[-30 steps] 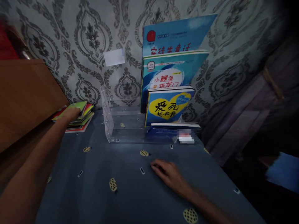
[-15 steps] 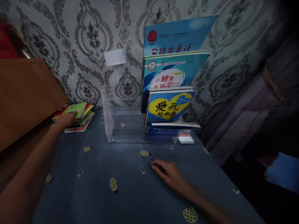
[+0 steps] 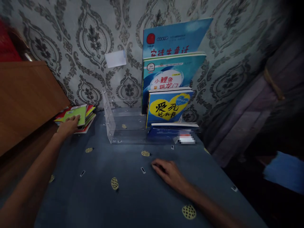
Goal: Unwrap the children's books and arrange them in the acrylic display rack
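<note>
At the left, my left hand [image 3: 68, 126] lies over the near side of a small stack of books [image 3: 91, 117]. Its fingers extend onto the light green book [image 3: 80, 114] on top; the thumb is hidden. My right hand [image 3: 169, 172] rests on the dark patterned tablecloth [image 3: 95, 199], fingers curled and thumb near the index finger, with nothing visible in it. Beyond it stands a clear acrylic rack [image 3: 108, 120] in stepped tiers. Its right part holds several upright books, among them a blue-and-yellow book [image 3: 166, 109] and a teal book [image 3: 190, 65].
A brown wooden panel [image 3: 28, 101] rises at the left beside the stack. Patterned wallpaper [image 3: 92, 38] with a white card [image 3: 115, 59] backs the table. A tied curtain [image 3: 258, 104] hangs at the right, and a blue item [image 3: 285, 172] lies beyond the table edge.
My left hand has shifted slightly right and nearer on the stack, showing more of the green book's far part. My right hand stays on the cloth. The whole view has shifted a little.
</note>
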The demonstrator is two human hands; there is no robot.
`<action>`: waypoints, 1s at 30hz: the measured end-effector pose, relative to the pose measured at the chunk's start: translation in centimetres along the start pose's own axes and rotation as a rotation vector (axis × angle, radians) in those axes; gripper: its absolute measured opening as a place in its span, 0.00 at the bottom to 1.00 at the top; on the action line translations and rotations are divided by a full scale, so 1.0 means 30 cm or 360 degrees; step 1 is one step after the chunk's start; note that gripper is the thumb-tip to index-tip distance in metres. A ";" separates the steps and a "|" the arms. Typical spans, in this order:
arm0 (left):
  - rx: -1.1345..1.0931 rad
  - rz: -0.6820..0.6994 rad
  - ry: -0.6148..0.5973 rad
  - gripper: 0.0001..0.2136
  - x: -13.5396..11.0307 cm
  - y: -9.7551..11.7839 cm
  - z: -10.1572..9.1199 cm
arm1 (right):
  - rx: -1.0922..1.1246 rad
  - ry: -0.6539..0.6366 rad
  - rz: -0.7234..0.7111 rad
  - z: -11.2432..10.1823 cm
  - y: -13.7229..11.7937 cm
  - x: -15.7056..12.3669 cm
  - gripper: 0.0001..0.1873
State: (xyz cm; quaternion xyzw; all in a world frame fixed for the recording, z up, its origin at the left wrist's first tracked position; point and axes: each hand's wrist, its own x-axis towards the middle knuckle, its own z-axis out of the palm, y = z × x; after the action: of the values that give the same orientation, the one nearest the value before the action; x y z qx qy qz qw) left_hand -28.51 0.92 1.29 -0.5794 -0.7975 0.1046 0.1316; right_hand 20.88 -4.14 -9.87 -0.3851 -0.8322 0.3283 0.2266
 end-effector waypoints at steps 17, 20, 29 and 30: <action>0.0080 -0.0051 0.0168 0.29 -0.222 0.163 0.057 | -0.0037 0.0008 -0.0044 -0.004 -0.009 -0.002 0.15; 0.0089 -0.0052 0.0158 0.28 -0.265 0.191 0.053 | -0.0038 0.0003 -0.0033 -0.008 -0.015 -0.004 0.14; -0.0394 0.0460 -0.0560 0.27 -0.428 0.219 0.028 | -0.0050 0.0019 -0.0023 -0.001 -0.006 -0.002 0.14; -0.0512 0.0577 -0.0613 0.28 -0.426 0.212 0.029 | -0.0044 0.0023 -0.0026 0.000 -0.005 -0.002 0.14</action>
State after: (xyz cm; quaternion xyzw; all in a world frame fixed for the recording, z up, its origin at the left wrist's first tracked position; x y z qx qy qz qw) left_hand -19.35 -9.31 -2.67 -0.6951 -0.6978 0.1067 -0.1360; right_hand 20.84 -4.27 -9.77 -0.3837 -0.8381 0.3122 0.2300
